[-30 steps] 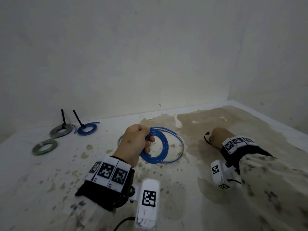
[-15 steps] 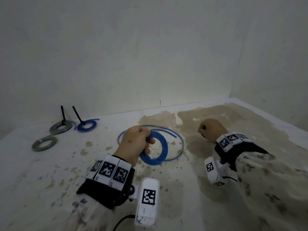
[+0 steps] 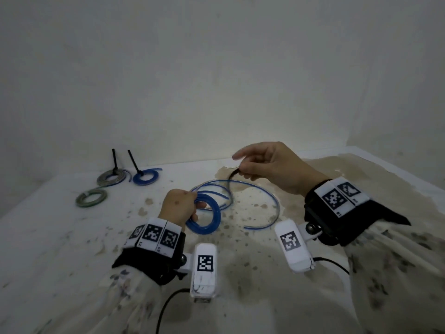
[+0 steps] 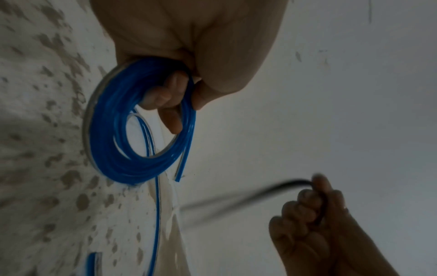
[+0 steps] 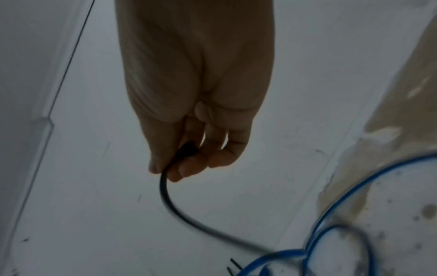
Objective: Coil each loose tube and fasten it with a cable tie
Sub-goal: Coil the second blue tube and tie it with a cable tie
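My left hand (image 3: 179, 208) (image 4: 179, 89) grips a blue tube coil (image 3: 209, 221) (image 4: 123, 153) just above the stained floor, fingers curled through the ring. The tube's loose end (image 3: 265, 208) (image 5: 350, 196) trails in wide loops across the floor to the right. My right hand (image 3: 262, 165) (image 5: 189, 160) is raised above those loops and pinches one end of a black cable tie (image 3: 232, 175) (image 5: 170, 201) (image 4: 272, 188), index finger stretched out. The tie hangs down toward the coil, blurred in the wrist views.
Three tied coils lie at the back left by the wall: a grey one (image 3: 112, 178), a blue one (image 3: 145, 177), each with a black tie tail sticking up, and a green one (image 3: 91, 198). Walls (image 3: 216, 80) meet in a corner at the far right.
My right hand rose from the floor on the right, now holding the black cable tie, and moved left above the tube. The left hand kept its grip on the coil.
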